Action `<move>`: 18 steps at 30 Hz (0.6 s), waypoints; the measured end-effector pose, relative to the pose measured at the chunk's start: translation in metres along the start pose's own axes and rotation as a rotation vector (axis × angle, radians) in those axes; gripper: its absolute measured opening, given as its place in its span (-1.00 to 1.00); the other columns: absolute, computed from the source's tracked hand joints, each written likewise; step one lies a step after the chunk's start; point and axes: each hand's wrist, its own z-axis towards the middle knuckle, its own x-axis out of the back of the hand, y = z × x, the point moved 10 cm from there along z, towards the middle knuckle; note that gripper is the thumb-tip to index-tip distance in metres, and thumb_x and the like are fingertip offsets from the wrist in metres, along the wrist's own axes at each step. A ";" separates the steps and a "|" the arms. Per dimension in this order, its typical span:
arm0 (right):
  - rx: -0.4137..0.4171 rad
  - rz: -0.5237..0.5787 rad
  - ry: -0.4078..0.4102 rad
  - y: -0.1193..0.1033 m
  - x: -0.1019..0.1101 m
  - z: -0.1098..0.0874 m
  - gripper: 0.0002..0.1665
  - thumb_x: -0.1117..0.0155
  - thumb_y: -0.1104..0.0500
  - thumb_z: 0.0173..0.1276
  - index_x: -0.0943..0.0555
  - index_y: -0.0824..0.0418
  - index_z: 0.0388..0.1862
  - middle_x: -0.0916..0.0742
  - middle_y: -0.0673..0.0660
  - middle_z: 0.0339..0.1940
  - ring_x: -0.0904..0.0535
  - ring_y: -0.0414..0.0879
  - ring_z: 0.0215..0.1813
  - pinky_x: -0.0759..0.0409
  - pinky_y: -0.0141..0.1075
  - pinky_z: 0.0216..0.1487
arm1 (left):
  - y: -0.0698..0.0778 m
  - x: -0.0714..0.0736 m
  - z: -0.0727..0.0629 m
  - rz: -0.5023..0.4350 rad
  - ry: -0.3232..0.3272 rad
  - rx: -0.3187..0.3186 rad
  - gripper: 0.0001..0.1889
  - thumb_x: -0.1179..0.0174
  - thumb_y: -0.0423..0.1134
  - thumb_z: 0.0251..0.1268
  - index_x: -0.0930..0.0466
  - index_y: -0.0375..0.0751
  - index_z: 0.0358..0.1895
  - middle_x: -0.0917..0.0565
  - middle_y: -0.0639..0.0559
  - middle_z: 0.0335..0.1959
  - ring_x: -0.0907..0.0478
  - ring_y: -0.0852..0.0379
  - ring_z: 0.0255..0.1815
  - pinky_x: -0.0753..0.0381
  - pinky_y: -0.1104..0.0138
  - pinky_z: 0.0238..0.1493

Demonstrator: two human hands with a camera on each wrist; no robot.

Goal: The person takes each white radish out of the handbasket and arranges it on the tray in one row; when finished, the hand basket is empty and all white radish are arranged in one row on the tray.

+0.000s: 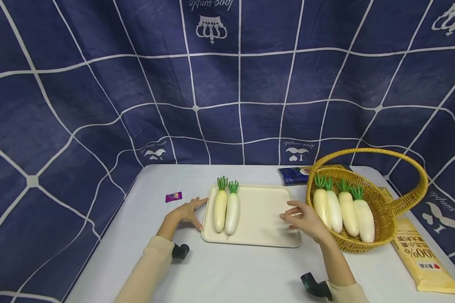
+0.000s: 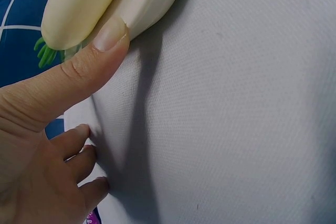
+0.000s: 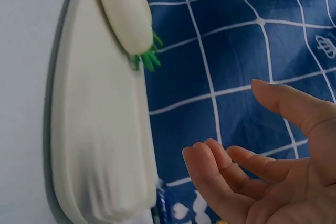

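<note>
Two toy white radishes lie side by side at the left of a cream tray (image 1: 265, 210), a yellowish one (image 1: 220, 210) and a whiter one (image 1: 233, 213), green leaves pointing away. My left hand (image 1: 186, 212) is at the tray's left edge, thumb and fingers spread and holding nothing. In the left wrist view its thumb (image 2: 94, 51) overlaps the tray edge beside the radishes. Over the tray's right side hovers my right hand (image 1: 305, 219), its fingers loosely bent with nothing between them. The right wrist view shows that hand (image 3: 268, 166) apart from the tray (image 3: 94, 114).
Right of the tray stands a wicker basket (image 1: 383, 219) with a tall handle and several toy radishes (image 1: 363, 221) inside. A yellow noodle packet (image 1: 421, 252) lies beside it, a dark blue packet (image 1: 293, 176) behind. A small purple packet (image 1: 173, 197) lies at the left.
</note>
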 end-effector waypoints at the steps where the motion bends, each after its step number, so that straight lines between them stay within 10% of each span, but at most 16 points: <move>1: 0.004 -0.007 0.009 -0.001 0.005 -0.002 -0.22 -0.32 0.19 0.21 -0.24 0.59 0.27 -0.62 0.35 -0.16 -0.63 0.21 -0.18 -0.69 -0.12 -0.26 | 0.000 0.000 0.000 0.000 0.001 0.000 0.16 -0.57 -0.29 -0.39 -0.09 -0.12 0.46 0.07 -0.35 0.48 0.22 -0.33 0.48 0.19 -0.28 0.35; 18: -0.030 -0.178 0.155 0.012 0.091 -0.032 -0.19 -0.26 0.13 0.30 -0.16 0.59 0.31 -0.55 0.52 0.01 -0.64 0.16 -0.13 -0.69 -0.24 -0.27 | 0.000 0.000 0.000 -0.006 0.004 0.000 0.15 -0.57 -0.27 -0.40 -0.10 -0.11 0.46 0.06 -0.36 0.48 0.20 -0.38 0.46 0.16 -0.31 0.33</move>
